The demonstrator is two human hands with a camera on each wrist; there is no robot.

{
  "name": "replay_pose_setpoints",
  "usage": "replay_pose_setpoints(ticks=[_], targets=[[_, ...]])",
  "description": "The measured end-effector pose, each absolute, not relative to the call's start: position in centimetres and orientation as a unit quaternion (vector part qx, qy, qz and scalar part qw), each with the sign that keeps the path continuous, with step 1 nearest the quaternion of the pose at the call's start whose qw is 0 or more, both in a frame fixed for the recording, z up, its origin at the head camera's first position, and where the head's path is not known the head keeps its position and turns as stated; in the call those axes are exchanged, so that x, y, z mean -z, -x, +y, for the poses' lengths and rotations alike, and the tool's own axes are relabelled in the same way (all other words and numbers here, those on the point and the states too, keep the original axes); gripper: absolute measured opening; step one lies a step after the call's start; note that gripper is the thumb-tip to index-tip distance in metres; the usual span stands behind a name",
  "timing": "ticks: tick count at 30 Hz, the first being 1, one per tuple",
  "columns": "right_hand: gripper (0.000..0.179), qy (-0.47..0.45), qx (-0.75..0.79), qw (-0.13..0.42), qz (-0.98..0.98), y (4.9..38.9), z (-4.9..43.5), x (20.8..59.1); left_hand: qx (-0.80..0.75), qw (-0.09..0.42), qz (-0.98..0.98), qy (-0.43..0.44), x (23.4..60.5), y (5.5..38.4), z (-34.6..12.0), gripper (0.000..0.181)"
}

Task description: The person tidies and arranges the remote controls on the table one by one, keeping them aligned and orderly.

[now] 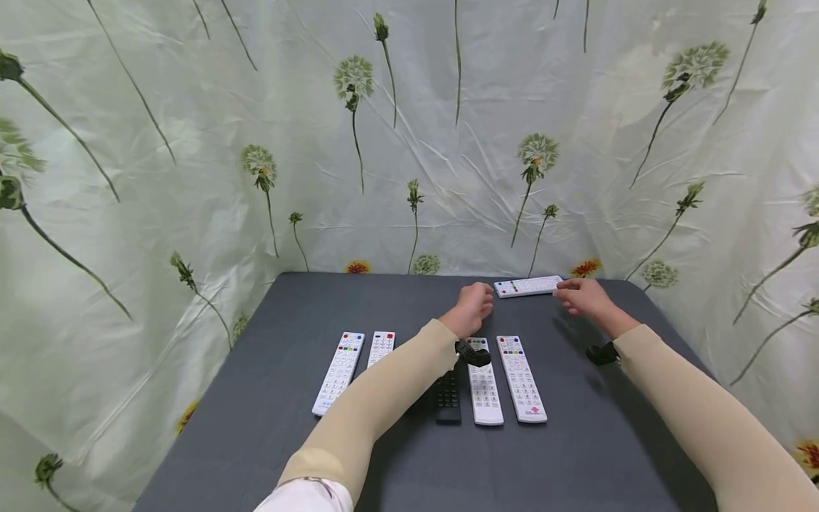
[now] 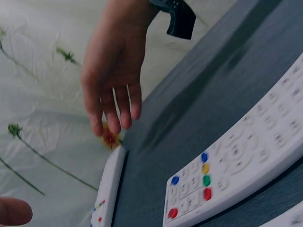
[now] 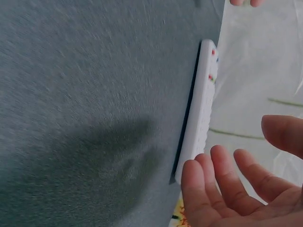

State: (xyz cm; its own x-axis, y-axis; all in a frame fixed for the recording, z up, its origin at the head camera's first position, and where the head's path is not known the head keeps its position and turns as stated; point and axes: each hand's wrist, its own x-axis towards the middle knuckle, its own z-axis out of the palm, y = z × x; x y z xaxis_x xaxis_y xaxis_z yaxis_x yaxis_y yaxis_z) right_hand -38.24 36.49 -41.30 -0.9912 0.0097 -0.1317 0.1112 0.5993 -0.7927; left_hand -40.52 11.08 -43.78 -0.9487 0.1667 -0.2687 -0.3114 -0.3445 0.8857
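A white remote control (image 1: 527, 286) lies crosswise at the table's back edge, between my two hands. My left hand (image 1: 472, 309) hovers just off its left end, fingers loosely bent and holding nothing. Only the left thumb (image 2: 14, 211) shows in the left wrist view. By the remote's right end is my right hand (image 1: 587, 299); in the right wrist view its relaxed fingers (image 3: 232, 184) overlap the near end, and I cannot tell whether they touch it. Below my left forearm stands a row of remotes, including a white one (image 1: 521, 380) on the right.
The row also holds white remotes (image 1: 338, 373) at the left, a black remote (image 1: 448, 398) and another white one (image 1: 485, 391), partly hidden by my left arm and wristband. A dark grey table (image 1: 269, 398) bears them. Behind hangs a flower-printed curtain (image 1: 307, 178).
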Motion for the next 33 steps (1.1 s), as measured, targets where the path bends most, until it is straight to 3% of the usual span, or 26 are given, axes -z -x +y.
replay_pose_setpoints(ticks=[7, 21, 33], targets=[[0.057, -0.035, 0.446, 0.056, 0.892, 40.8, 38.1, 42.0, -0.832, 0.167, 0.525, 0.063, 44.6, 43.0, 11.1, 0.047], [0.074, -0.066, 0.497, 0.113, 0.858, 43.8, 39.8, 42.6, -0.853, 0.218, 0.472, 0.036, 45.7, 45.3, 12.3, 0.058], [0.084, -0.085, 0.504, 0.138, 0.848, 44.7, 39.1, 43.4, -0.847, 0.202, 0.491, 0.035, 46.5, 45.5, 13.4, 0.056]])
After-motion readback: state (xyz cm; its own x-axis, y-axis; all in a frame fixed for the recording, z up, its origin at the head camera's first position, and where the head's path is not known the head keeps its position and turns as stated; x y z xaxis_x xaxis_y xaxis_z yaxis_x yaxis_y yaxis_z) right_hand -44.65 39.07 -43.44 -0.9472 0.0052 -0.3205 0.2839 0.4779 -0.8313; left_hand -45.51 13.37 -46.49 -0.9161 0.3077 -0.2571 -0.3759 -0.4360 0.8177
